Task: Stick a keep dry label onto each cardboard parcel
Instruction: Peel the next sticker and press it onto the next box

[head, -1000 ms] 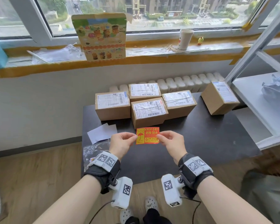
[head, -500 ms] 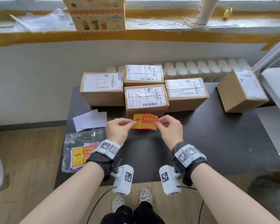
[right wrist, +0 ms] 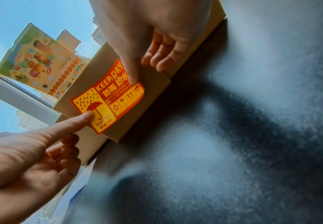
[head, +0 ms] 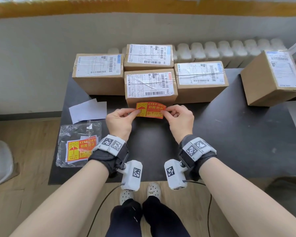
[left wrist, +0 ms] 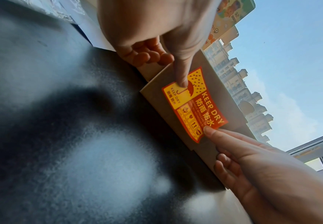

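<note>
On the dark matte table (head: 246, 134), both hands (head: 120, 122) pinch a glossy rectangular label (head: 150, 110).

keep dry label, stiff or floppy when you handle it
Probably floppy: the label bows between the left hand and right hand, each pinching an end. Likely very light. Its back probably grabs the parcel on contact.

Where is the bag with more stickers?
In the head view, the clear plastic bag of keep dry labels lies at the front left of the dark table, just left of the left hand, below the white paper sheets.
</note>
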Tool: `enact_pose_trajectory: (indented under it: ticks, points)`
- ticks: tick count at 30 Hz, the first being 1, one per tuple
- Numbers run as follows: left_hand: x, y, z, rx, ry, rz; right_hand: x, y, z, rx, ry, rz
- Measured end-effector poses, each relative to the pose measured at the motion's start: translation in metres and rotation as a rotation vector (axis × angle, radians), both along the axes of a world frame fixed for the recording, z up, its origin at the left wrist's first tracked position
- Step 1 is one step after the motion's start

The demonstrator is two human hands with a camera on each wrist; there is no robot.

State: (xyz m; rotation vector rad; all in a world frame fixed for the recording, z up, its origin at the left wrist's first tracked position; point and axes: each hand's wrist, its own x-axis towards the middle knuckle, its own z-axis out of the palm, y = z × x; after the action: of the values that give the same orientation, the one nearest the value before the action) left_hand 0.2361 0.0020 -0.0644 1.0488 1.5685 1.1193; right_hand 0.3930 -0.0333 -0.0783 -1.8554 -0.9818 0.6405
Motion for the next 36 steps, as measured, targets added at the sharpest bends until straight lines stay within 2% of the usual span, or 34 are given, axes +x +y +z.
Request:
enact_pose_trajectory:
  ticks: [10,36]
  points:
    - [0.003,0.004,-0.003,0.026,0.013,0.042,-0.003,0.006,-0.003,0.075,0.004,-0.044]
    - [0.008,0.018,-0.009,0.012,0.054,0.054,-0.013,0.018,0.0,0.055,-0.009,-0.125]
